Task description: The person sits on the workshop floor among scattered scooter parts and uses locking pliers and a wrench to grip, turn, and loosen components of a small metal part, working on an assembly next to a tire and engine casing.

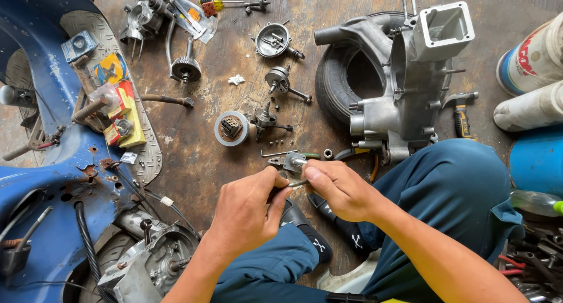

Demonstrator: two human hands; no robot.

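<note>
Small grey metal fitting with slim rod (295, 162) sitting frame-centre, both hands pinching it: left hand (246, 212) gripping rod, right hand (340, 188) at 3 o'clock steadying. Grey engine casing (404, 86) lying stripped at 1 o'clock; reassembly seemingly far off.

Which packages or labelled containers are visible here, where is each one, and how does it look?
Small boxes: left, on the blue scooter floorboard, rectangular, yellow and red.
Clear plastic bag: top, on the ground beside the metal parts, with orange print.
Printed can: right edge, round, white with red and blue.
</note>
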